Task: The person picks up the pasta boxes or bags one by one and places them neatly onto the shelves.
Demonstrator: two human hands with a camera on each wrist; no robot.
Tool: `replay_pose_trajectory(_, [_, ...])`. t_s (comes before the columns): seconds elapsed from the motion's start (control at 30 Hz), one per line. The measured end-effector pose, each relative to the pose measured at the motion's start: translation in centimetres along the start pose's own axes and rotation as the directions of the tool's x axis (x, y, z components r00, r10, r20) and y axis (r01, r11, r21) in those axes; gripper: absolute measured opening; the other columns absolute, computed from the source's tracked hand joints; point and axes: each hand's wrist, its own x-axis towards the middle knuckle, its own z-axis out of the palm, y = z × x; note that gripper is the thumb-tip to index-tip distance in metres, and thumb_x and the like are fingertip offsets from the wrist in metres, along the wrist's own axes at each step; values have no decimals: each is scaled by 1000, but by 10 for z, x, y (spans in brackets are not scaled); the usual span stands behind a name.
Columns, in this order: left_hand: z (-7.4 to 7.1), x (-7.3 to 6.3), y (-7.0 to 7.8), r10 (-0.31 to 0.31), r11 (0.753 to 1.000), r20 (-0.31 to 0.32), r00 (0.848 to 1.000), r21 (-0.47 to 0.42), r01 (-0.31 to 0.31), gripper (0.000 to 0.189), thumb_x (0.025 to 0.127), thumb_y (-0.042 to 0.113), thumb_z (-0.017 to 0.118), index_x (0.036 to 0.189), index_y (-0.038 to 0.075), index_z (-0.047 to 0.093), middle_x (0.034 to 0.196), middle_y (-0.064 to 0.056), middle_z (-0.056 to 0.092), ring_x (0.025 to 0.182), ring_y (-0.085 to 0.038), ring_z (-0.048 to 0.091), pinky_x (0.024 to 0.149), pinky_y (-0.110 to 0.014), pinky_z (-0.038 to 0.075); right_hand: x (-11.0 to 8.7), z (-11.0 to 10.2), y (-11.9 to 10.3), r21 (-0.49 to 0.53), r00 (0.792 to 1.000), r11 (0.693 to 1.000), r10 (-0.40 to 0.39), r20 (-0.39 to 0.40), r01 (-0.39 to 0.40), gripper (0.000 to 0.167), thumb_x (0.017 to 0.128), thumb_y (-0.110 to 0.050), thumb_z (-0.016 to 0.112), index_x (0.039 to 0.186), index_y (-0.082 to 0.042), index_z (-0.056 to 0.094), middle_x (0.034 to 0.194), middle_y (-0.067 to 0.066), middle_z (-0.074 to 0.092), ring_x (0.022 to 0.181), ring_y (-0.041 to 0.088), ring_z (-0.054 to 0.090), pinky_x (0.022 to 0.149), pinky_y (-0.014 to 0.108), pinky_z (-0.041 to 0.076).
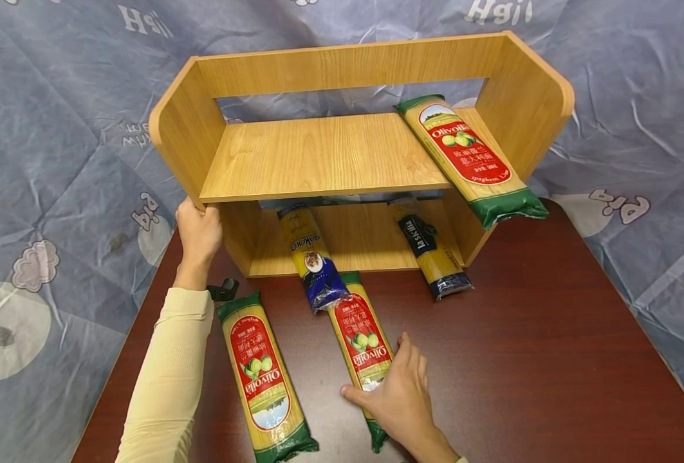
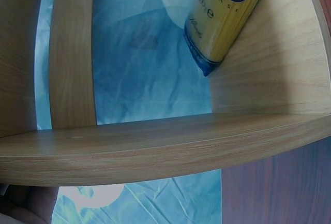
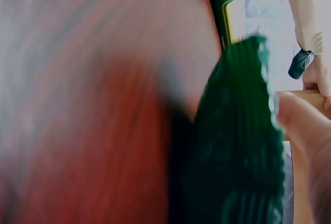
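My left hand (image 1: 199, 228) grips the left side of a wooden two-tier shelf (image 1: 318, 154), just under its upper board. In the left wrist view a few fingers (image 2: 36, 203) show behind the panel edge. My right hand (image 1: 402, 392) is over the lower part of a red-labelled spaghetti pack (image 1: 361, 334) on the table, thumb and fingers spread apart. Whether it touches the pack is unclear. The pack's green end (image 3: 238, 131) looms close in the right wrist view. Another such spaghetti pack (image 1: 266, 379) lies to the left.
A third red-labelled pack (image 1: 463, 154) lies on the upper board, overhanging its front. On the lower board, a blue-and-yellow pasta pack (image 1: 313, 257) and a dark-labelled pasta pack (image 1: 428, 247) stick out forward. The dark red table (image 1: 550, 347) extends rightward. Patterned cloth (image 1: 58, 161) hangs behind.
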Motion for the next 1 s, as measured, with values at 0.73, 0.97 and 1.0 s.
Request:
replay_pose_trajectory(0.73, [-1, -1, 2, -19, 1000, 4, 1000, 5, 19, 26, 102, 16, 56, 117, 0, 71, 107, -18, 72, 96, -19, 65, 80, -24, 47, -1, 11, 5, -181, 987, 974, -151, -56, 139, 111, 49, -48, 93, 131, 12, 48, 105, 18, 47, 93, 31, 46, 65, 42, 50])
replay_pose_trajectory(0.97, [-1, -2, 2, -17, 1000, 0, 1000, 3, 17, 25, 102, 17, 57, 116, 1, 71, 106, -17, 72, 95, -18, 65, 80, -24, 47, 0, 8, 3, -210, 991, 971, -127, -51, 113, 86, 55, -41, 85, 118, 8, 53, 87, 9, 50, 72, 24, 53, 53, 44, 50])
replay_pose_trajectory(1.0, [-1, -2, 2, -18, 1000, 1, 1000, 2, 18, 26, 102, 18, 57, 116, 1, 71, 106, -17, 72, 96, -18, 65, 80, -24, 47, 0, 7, 2, -209, 992, 972, -118, -45, 106, 82, 56, -39, 84, 116, 7, 54, 84, 7, 50, 67, 23, 53, 51, 43, 49])
